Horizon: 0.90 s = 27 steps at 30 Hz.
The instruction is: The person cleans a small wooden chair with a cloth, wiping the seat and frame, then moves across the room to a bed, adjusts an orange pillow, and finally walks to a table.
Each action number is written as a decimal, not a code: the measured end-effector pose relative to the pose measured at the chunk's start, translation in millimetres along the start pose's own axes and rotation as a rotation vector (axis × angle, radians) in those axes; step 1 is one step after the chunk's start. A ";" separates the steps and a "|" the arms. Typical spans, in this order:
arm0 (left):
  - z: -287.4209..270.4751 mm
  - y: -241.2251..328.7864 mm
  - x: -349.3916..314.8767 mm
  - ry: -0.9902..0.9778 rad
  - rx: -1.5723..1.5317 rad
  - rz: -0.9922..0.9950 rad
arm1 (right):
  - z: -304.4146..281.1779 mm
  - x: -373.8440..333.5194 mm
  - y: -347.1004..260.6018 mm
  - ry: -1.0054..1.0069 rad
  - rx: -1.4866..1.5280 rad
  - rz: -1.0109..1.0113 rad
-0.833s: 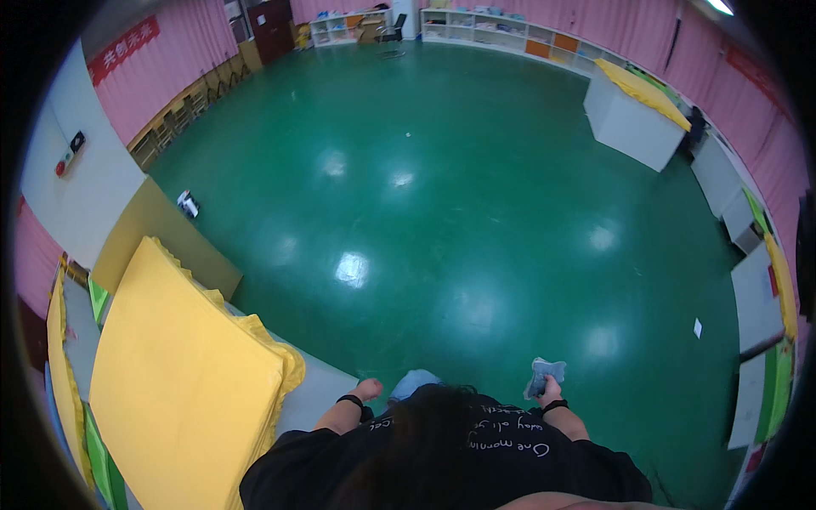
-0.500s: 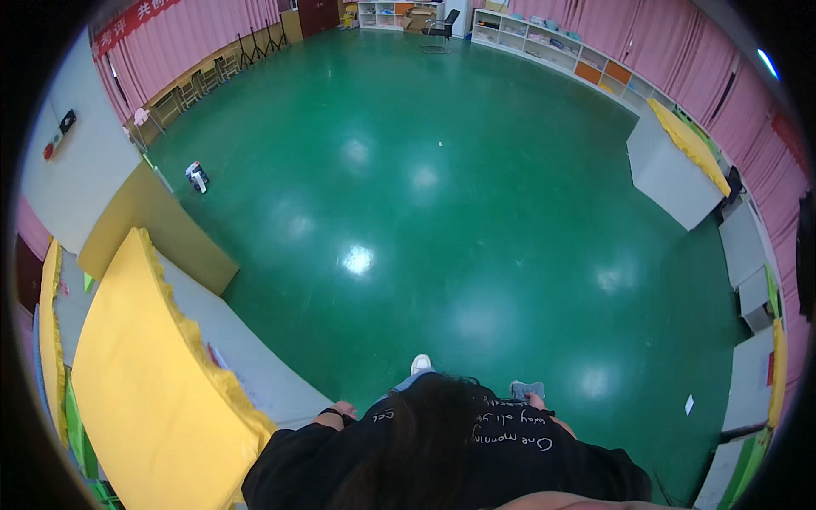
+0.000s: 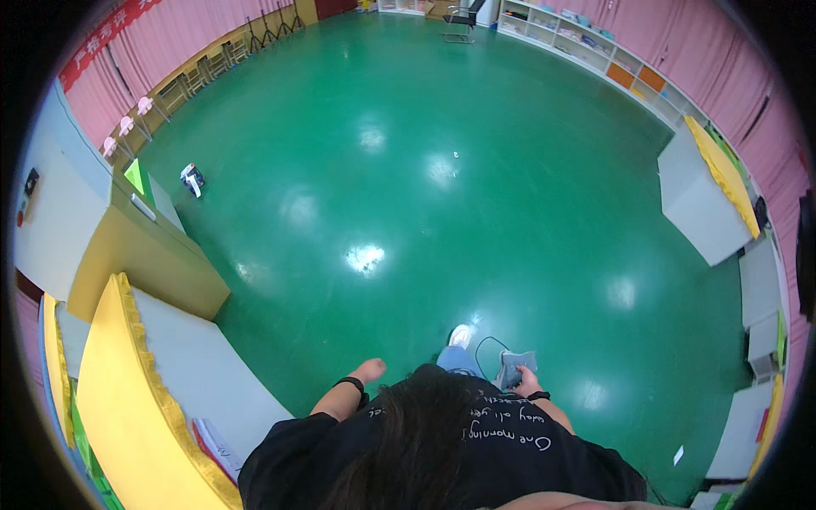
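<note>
My right hand [image 3: 527,379] is closed on a grey, cloth-like item [image 3: 515,365] in front of my right side. A thin dark cord [image 3: 481,347] loops out beside that item, toward my foot. What exactly the item is does not show. To the left, my left hand [image 3: 369,371] hangs over the green floor with its fingers curled in, and nothing shows in it. It is apart from the yellow-topped cabinet at that side. Both wrists wear dark bands.
A grey cabinet with a yellow cover [image 3: 127,399] stands close on my left, a tan-sided cabinet [image 3: 161,263] beyond it. A small package [image 3: 192,180] lies on the green floor [image 3: 408,238]. Another yellow-covered cabinet [image 3: 701,200] stands right; a black chair [image 3: 461,19] and white shelves [image 3: 586,38] are far off.
I have moved forward past the left cabinet. My left hand has swung forward, away from the cabinet's edge. The grey item in my right hand has come up and shows more, with its cord.
</note>
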<state>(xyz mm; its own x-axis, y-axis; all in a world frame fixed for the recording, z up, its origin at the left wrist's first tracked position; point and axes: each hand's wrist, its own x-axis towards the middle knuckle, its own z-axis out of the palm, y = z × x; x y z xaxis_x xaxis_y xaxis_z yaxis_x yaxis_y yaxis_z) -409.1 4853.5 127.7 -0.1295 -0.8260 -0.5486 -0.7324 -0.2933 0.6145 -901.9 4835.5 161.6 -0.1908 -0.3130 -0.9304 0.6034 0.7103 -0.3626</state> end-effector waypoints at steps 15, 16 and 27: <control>-151.7 128.2 295.0 0.139 -0.228 0.010 | 267.9 122.8 -344.9 -0.019 -0.472 -0.176; -165.8 129.9 313.5 0.149 -0.227 0.008 | 293.1 125.7 -357.6 -0.045 -0.492 -0.139; -326.3 56.6 523.3 -0.461 0.302 -0.276 | 511.7 231.9 -530.9 -0.116 -0.659 -0.215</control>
<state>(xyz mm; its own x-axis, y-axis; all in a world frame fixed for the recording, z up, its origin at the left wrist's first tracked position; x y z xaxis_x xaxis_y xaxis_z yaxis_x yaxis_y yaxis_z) -300.2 4247.6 60.4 -0.1344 -0.4263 -0.8945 -0.9283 -0.2617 0.2642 -870.2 4063.3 165.7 -0.1476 -0.5285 -0.8360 -0.0410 0.8478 -0.5287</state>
